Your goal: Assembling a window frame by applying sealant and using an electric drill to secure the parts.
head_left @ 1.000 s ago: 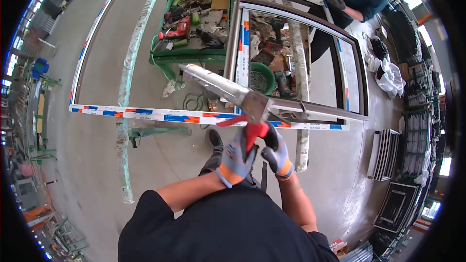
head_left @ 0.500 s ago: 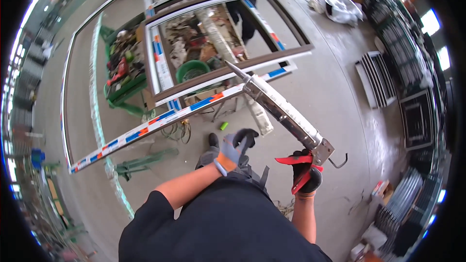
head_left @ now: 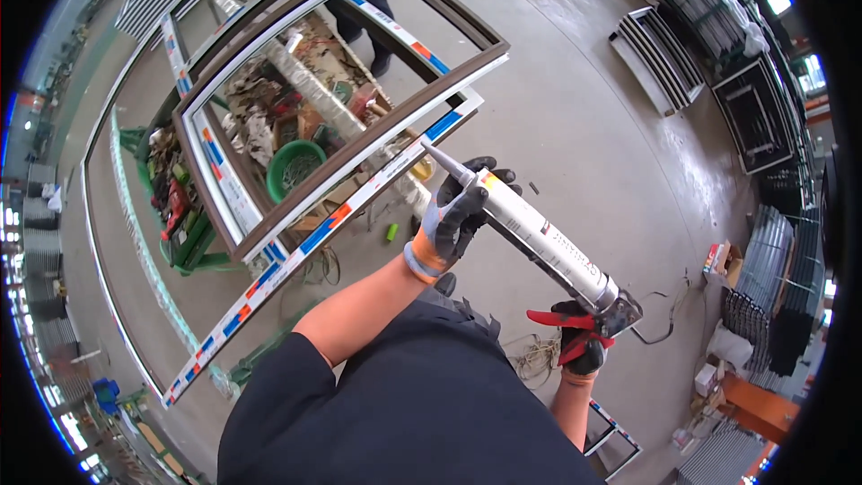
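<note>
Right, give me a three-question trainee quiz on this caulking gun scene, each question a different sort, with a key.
1. True or false: the nozzle of the caulking gun is pressed against the brown window frame.
2. Multiple choice: where does the left hand grip the gun? A) the red trigger, B) the front of the white tube near the nozzle, C) the bent rod at the back.
3. Fill in: the right hand grips the gun's ____ trigger handle.

Key: 1. False, the nozzle is in the air, apart from the frame. 2. B. 3. Red.
</note>
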`<action>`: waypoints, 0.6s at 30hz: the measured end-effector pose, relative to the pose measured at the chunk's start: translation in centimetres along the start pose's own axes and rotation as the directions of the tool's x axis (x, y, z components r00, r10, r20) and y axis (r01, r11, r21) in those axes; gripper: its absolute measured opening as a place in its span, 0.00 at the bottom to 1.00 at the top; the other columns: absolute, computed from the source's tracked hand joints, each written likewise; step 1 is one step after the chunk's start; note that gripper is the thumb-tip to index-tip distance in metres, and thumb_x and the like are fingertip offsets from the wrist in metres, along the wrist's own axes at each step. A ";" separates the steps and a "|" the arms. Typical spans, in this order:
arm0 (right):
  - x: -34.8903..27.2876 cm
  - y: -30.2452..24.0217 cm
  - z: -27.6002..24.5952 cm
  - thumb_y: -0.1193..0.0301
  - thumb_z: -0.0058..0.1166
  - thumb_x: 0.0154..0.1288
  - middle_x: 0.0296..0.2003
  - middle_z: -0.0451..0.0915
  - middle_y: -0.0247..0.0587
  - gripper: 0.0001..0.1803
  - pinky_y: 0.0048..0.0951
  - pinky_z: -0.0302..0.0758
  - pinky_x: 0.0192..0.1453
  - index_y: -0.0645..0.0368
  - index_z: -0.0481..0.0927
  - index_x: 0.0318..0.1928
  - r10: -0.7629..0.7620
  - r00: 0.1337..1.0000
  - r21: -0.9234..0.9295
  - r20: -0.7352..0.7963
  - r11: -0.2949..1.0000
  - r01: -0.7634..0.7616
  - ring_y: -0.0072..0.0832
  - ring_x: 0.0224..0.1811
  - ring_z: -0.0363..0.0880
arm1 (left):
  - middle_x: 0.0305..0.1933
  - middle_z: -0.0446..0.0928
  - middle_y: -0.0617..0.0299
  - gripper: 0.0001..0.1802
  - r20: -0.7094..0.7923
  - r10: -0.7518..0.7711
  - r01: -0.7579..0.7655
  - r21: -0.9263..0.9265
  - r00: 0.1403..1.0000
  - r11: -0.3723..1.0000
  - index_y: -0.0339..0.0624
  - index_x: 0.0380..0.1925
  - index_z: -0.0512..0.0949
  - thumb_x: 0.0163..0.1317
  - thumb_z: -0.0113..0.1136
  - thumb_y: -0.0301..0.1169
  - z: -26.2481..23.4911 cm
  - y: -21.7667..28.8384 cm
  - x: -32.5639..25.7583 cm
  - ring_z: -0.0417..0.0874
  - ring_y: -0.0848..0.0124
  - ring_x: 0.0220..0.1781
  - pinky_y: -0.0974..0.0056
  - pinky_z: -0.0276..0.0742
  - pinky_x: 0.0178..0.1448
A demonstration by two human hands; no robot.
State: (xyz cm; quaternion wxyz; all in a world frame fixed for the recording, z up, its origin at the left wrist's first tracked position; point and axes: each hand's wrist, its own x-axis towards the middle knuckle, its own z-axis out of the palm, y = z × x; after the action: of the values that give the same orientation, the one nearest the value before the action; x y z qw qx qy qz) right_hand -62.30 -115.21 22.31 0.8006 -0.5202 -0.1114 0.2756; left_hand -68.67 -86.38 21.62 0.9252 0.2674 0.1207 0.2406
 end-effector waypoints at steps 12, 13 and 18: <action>10.6 -2.6 9.9 0.54 0.74 0.40 0.54 0.75 0.49 0.51 0.60 0.73 0.59 0.60 0.63 0.64 0.055 0.978 -0.122 -0.200 0.989 -0.081 0.54 0.57 0.74 | 0.56 0.75 0.47 0.27 0.157 -0.316 0.349 -0.288 0.936 0.891 0.36 0.62 0.64 0.68 0.53 0.38 -6.0 -1.3 17.0 0.75 0.53 0.61 0.52 0.69 0.67; 11.8 -2.9 10.8 0.56 0.73 0.40 0.54 0.75 0.50 0.51 0.61 0.73 0.59 0.61 0.62 0.64 0.033 0.971 -0.132 -0.236 0.989 -0.065 0.55 0.56 0.75 | 0.56 0.75 0.47 0.26 0.185 -0.333 0.377 -0.317 0.925 0.870 0.36 0.62 0.64 0.69 0.53 0.38 -6.4 -1.9 18.3 0.75 0.53 0.61 0.52 0.69 0.67; 15.0 -3.0 8.2 0.63 0.64 0.45 0.47 0.75 0.47 0.36 0.63 0.70 0.58 0.58 0.67 0.57 0.097 0.974 -0.054 -0.206 0.992 -0.110 0.52 0.50 0.76 | 0.48 0.76 0.59 0.25 0.128 -0.416 0.433 -0.161 0.900 0.887 0.39 0.57 0.70 0.67 0.56 0.44 -5.2 -2.1 24.5 0.80 0.66 0.50 0.61 0.79 0.55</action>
State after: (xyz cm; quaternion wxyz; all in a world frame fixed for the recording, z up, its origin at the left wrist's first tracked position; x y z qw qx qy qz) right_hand -52.79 -101.46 26.92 0.7751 -0.5763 -0.0107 0.2587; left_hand -48.74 -73.12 13.81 0.9807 0.1577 0.1117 0.0304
